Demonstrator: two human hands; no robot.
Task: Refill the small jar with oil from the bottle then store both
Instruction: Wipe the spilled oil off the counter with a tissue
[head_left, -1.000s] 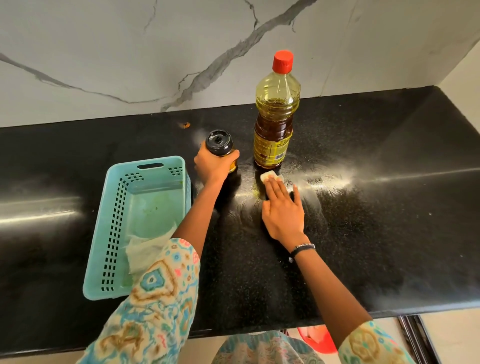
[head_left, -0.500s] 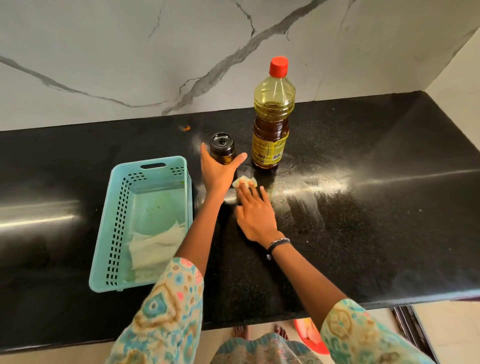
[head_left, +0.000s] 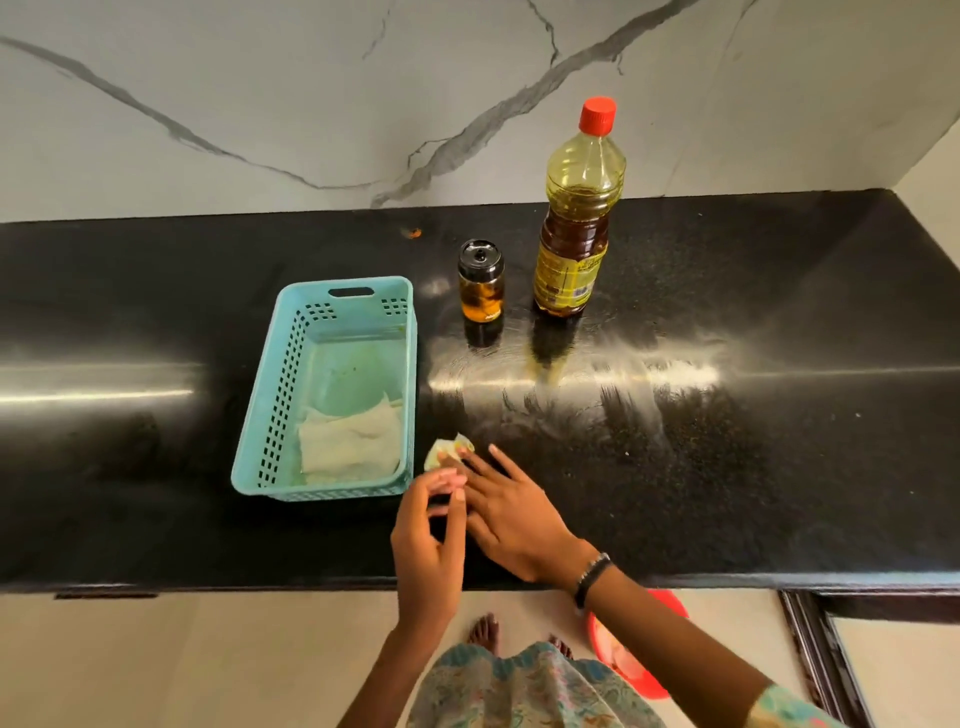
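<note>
Hands-wise, right hand (head_left: 511, 512) lies flat with fingers straight on a crumpled tissue (head_left: 448, 450) near the bench's front edge, left hand (head_left: 428, 540) loosely curled holding nothing, while jar (head_left: 481, 281) and bottle (head_left: 577, 218) stand capped toward the back edge.

1. The counter (head_left: 727, 467) is black polished stone with fine pale specks, set against a white marble wall; streaks of glare cross its middle.
2. A teal plastic basket (head_left: 270, 415) sits left of centre, its perforated long side facing left.
3. A small jar (head_left: 481, 283) with a black lid stands upright just right of the basket's far corner.
4. A bottle (head_left: 574, 249) with a red cap stands upright just right of the jar, apart from it.
5. A small crumpled tissue (head_left: 449, 449) lies near the front edge, beside the basket's near right corner.
6. A tiny orange speck (head_left: 413, 233) lies near the wall.
</note>
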